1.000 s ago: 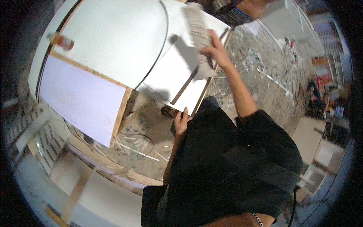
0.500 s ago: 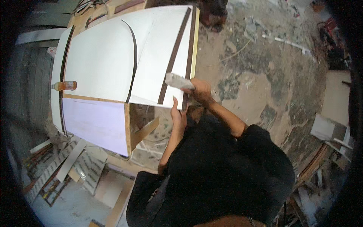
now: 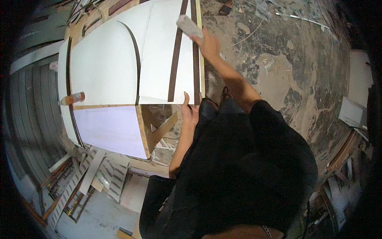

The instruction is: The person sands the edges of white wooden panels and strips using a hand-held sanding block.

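In my right hand [image 3: 209, 44] is a pale grey block [image 3: 189, 26], its far end over the dark brown strips near the right side of a large white panel [image 3: 105, 59]. One straight strip [image 3: 195, 71] runs along the panel's right edge, and another strip [image 3: 175, 67] lies just left of it. My left hand [image 3: 190, 113] grips the panel's near edge close to the right corner, thumb on top and fingers partly hidden below. A curved dark strip [image 3: 137, 51] crosses the middle of the panel.
An orange-coloured bottle [image 3: 73, 98] lies near the panel's left edge, across a dark strip. Below sits a lilac-faced wooden frame [image 3: 109, 129]. Tools [image 3: 89, 26] lie on wood beyond the panel. Board offcuts [image 3: 85, 175] litter the lower left; a worn concrete floor [image 3: 274, 75] stretches right.
My right hand has moved away from me along the panel's right side, carrying the grey block. My left hand stays at the near edge. The whole view has shifted slightly.
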Motion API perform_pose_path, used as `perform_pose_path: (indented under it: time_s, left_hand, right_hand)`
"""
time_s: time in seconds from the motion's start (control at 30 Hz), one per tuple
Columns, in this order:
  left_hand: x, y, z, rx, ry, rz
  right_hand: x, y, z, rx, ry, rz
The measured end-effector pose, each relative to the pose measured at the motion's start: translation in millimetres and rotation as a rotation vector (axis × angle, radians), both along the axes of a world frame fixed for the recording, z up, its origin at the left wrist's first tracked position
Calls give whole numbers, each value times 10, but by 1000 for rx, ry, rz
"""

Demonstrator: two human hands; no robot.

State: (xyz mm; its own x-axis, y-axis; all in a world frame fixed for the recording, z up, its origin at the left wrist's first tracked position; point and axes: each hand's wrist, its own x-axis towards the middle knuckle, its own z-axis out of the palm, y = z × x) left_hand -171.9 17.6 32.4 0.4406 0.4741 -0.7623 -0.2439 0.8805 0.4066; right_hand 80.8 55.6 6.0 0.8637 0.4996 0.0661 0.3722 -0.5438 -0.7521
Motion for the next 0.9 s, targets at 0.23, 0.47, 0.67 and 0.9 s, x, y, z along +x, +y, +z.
perform_pose_path:
  time_s: [0.23, 0.47, 0.67, 0.9]
  left_hand:
    - [-14, 25, 56, 65, -99, -77]
    - [-147, 170, -111, 11, -119, -278]
    - [-154, 203, -59, -60, -99, -335]
    - [-117, 213, -177, -129, -20, -294]
  right_hand:
    - [-1420, -924, 98, -77, 133, 147]
    - [-1196, -951, 33, -53, 392, -226]
    - [-1222, -1140, -95, 338, 338, -336]
    - [-1410, -1369, -176, 190, 452, -303]
